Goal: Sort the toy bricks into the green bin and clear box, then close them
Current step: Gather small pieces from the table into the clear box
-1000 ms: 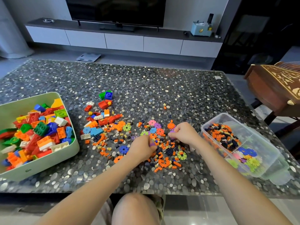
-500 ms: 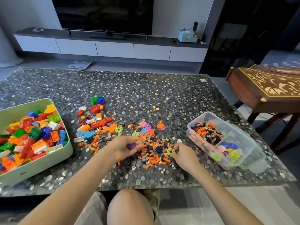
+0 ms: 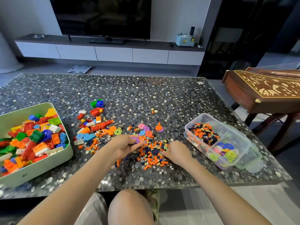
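On table (image 3: pixel 146 95) front edge: left hand (image 3: pixel 128 146) curls round purple disc (image 3: pixel 135 140) above brick pile (image 3: pixel 151 154). Right hand (image 3: pixel 178 153), fingers bent, touches the pile; cannot tell whether it grips anything. Green bin (image 3: pixel 40 169) left, clear box (image 3: pixel 203 115) right, both open, part filled.

One head-worn camera looks forward and down, close over the table (image 3: pixel 146 98).

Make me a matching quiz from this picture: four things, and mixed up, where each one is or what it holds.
1 green bin
2 clear box
3 left hand
4 television

A on the cabinet behind the table
B left side of the table
C holds a purple disc
D right side of the table

Pairs: 1-B, 2-D, 3-C, 4-A
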